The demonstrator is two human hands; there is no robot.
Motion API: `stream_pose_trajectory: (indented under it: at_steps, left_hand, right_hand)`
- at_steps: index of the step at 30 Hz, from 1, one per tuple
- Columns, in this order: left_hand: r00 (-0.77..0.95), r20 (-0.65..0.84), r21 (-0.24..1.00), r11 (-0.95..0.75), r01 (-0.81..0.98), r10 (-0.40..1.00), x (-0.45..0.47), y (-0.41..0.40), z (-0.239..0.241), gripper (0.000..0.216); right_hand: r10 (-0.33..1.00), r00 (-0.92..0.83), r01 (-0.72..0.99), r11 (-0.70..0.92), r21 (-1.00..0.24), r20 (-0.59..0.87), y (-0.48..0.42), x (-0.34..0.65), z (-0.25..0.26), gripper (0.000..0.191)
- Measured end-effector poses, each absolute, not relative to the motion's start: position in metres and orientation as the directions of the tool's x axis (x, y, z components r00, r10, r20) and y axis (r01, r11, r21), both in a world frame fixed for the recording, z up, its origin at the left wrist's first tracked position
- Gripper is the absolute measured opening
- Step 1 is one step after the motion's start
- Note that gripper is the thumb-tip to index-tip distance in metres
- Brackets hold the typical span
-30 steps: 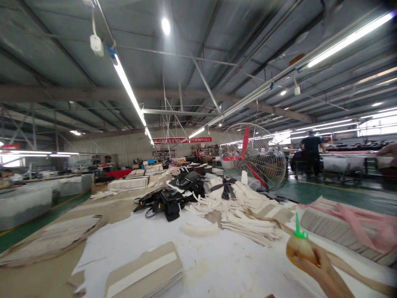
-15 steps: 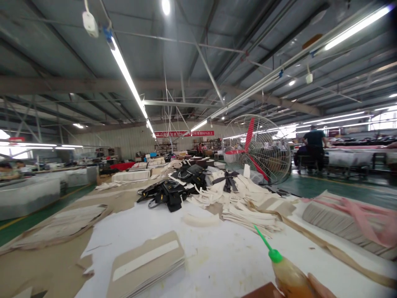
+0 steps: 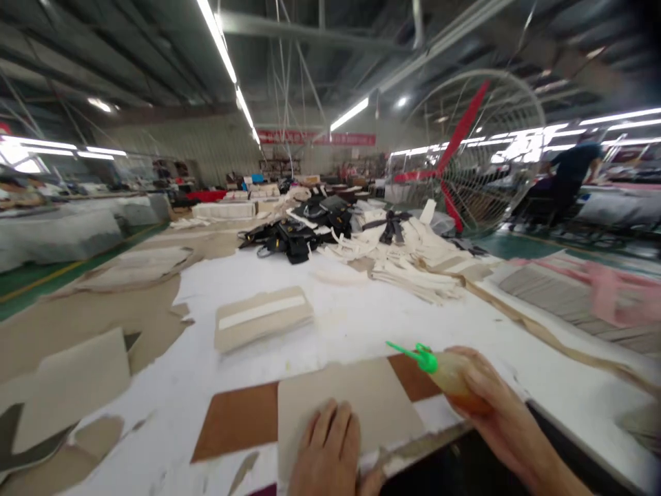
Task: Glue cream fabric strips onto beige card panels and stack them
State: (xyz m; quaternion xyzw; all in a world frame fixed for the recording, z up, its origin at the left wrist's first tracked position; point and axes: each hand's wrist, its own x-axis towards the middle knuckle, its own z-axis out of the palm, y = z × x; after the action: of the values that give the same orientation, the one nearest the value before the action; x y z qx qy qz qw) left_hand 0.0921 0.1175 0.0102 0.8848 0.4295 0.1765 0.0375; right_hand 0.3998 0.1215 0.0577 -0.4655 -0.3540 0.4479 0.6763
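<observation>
Right hand wraps bottle; left hand lies flat, gripping nothing, on beige sheet at table's near edge. Judged best: sheet pinned, nozzle low, squeeze even.

On the worktop, a flat panel lies under the left hand. Right of this panel is the bottle; behind, a stack, then a heap.
</observation>
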Motion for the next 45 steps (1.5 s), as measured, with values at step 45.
stream_pose_trajectory:
  at_steps: [45]
  left_hand:
    - [0.502,0.353,0.129,-0.573,0.810,0.789,0.110,0.102,0.036,0.053]
  right_hand:
    - [0.896,-0.303,0.793,0.426,-0.436,0.325,0.122,0.413,0.121,0.022]
